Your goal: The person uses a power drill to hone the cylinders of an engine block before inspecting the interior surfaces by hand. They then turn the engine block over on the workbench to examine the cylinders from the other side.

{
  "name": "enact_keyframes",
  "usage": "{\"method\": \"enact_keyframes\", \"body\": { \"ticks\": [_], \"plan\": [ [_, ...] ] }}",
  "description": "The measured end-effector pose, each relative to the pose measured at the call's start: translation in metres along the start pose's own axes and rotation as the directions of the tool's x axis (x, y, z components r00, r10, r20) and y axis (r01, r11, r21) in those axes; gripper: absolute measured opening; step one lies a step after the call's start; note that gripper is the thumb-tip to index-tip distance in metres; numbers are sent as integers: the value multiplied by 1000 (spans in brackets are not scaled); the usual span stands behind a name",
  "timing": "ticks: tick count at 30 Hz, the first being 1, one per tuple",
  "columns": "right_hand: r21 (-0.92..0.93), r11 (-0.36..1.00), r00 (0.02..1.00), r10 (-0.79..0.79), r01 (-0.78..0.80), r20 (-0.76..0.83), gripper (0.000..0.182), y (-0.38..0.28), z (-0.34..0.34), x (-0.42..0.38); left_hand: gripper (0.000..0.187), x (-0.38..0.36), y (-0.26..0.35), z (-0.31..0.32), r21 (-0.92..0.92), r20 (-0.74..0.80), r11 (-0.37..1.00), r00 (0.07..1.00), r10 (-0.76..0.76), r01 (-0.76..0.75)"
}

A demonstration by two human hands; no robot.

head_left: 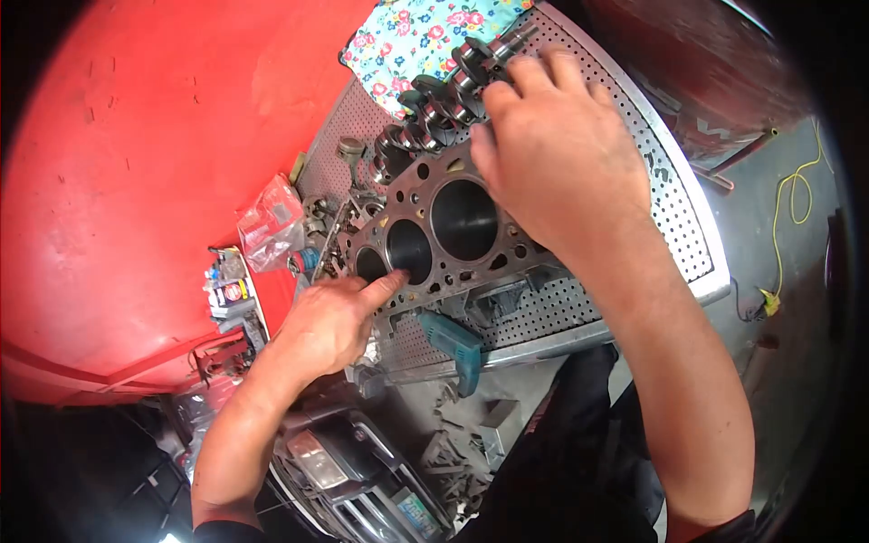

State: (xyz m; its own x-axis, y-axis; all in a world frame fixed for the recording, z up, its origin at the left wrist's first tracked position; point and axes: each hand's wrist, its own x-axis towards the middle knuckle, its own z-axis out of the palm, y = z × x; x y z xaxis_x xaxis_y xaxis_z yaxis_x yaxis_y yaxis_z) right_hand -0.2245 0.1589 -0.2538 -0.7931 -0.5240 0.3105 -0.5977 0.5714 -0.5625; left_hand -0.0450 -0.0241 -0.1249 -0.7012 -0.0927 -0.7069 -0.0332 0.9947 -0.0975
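Observation:
A metal engine block (433, 201) with large round cylinder bores lies tilted across my view. The index finger of my left hand (330, 321) stretches out to the near rim of the middle bore, and the other fingers curl beneath. My right hand (570, 145) is over the far right end of the block, palm down. Its fingers are apart and bent, and nothing shows in them; the block's end is hidden under it. A crankshaft (434, 107) lies just behind the block, close to the right fingertips. In front of the block rests a teal power drill (453, 348).
Everything stands on a perforated metal table (674, 213) with a raised edge. A floral cloth (407, 41) lies behind the crankshaft. A piston (351, 149) and a plastic bag (272, 222) are to the left. A yellow cord (789, 195) runs over the floor; a car front (353, 462) is below.

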Motion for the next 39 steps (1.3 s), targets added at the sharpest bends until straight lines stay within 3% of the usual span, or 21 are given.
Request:
{"method": "enact_keyframes", "body": {
  "ticks": [1, 4, 6, 8, 10, 14, 15, 18, 19, 20, 21, 22, 23, 25, 28, 30, 32, 34, 36, 38, 39],
  "plan": [
    [0, 1000, 1000, -4, 4, -13, 27, 1, 1, 0, 63, -2, 1, -1, -162, -3, 987, 1000, 3, -4],
    [-29, 1000, 998, -8, 7, -57, 27, 4, 4, -1, 64, 2, 1, -6, -64, 67, 998, 998, -16, 20],
    [-8, 1000, 999, -24, 23, -34, 27, 3, 5, -3, 74, 7, -14, -7, 368, 74, 929, 997, 22, -48],
    [-64, 998, 997, -18, 13, -68, 30, 0, 7, -4, 76, 17, -25, -13, 713, -13, 694, 987, 160, -103],
    [-111, 994, 996, -23, 14, -88, 32, -2, 3, -5, 76, 29, -25, -31, 791, -1, 604, 986, 165, -100],
    [0, 1000, 983, -7, 7, 182, 39, -1, -30, -5, 73, 37, -26, -37, 864, 41, 487, 983, 181, -125],
    [-3, 1000, 985, -16, 17, 173, 39, -1, -33, -7, 76, 36, -31, -35, 839, 16, 514, 953, 301, -176],
    [-34, 998, 983, -43, 50, 177, 42, -3, -35, -7, 80, 25, -31, -8, 480, 75, 871, 994, 81, -107],
    [-42, 998, 989, -38, 45, 145, 41, -2, -31, -5, 78, 18, -22, 2, 159, 114, 987, 994, 5, -24],
    [-51, 998, 993, -33, 39, 113, 40, -1, -27, -3, 70, 15, -7, -1, -301, 252, 941, 965, -77, 154],
    [-47, 999, 999, -11, 13, 53, 37, -1, -11, -3, 61, 10, -7, 4, -577, 273, 788, 960, -61, 214],
    [-42, 999, 1000, 12, -13, -9, 34, 1, -3, -1, 53, 7, -10, 12, -792, 286, 553, 958, -37, 258],
    [2, 1000, 1000, 0, 0, -5, 31, 1, -6, -1, 48, 2, -14, 22, -869, 157, 461, 984, -84, 178],
    [7, 1000, 998, -8, 8, -61, 32, 2, -4, -1, 39, -7, -29, 48, -961, -93, 273, 971, -219, -31],
    [19, 999, 996, -33, 34, -81, 35, 3, -2, -1, 33, 5, -51, 93, -811, -477, 585, 603, -639, -22],
    [34, 998, 997, -49, 51, -64, 36, 1, -8, -1, 45, 18, -51, 100, -837, -398, 535, 543, -739, 113],
    [1, 998, 997, -59, 59, -52, 38, 1, -9, 3, 57, 54, -90, 156, -856, -448, 517, 477, -756, 16],
    [-16, 997, 995, -76, 75, -62, 39, -1, -10, 2, 67, 59, -41, 120, -955, -245, 295, 469, -848, 34],
    [-30, 992, 990, -124, 122, -62, 40, -1, -10, 4, 68, 61, -42, 130, -910, -311, 396, 426, -850, 126],
    [-50, 991, 992, -128, 128, 2, 45, -4, -13, 6, 67, 62, -29, 127, -889, -251, 358, 352, -902, 286],
    [-70, 990, 992, -123, 124, 14, 46, -7, -14, 5, 62, 58, -24, 119, -883, -208, 346, 398, -894, 316]
  ]
}}
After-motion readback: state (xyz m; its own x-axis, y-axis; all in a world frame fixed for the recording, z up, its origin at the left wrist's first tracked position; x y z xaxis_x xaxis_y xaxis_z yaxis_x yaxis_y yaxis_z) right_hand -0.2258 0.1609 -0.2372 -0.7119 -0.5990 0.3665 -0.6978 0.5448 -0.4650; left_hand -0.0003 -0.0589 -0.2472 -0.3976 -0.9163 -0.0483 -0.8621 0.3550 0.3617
